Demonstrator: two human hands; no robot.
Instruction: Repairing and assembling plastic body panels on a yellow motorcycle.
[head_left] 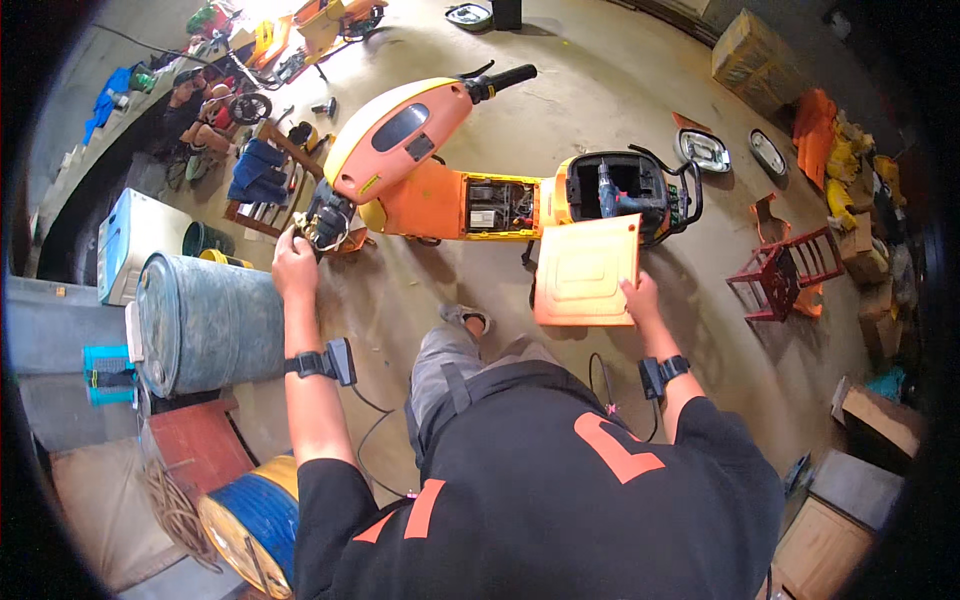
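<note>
An orange and yellow electric scooter (408,200) stands before me, its handlebar side to the left. My left hand (293,264) is closed at the near handlebar end (328,218), where dark parts and loose pale wires show. My right hand (642,298) grips the right edge of a flat orange cover panel (586,268) with raised rounded-rectangle ridges. The panel is tilted in front of the scooter's rear. In the scooter's floor, an uncovered compartment (497,208) shows wiring and boxes. A blue power drill (612,190) lies in the open seat bucket (650,185).
To my left stand a blue-grey drum (210,322), a white-blue box (140,245) and a cable spool (255,520). Right, a dark red stool (768,280) lies tipped near oval lamp-like parts (704,150) and cartons. At far left another person (190,115) sits near a wheel.
</note>
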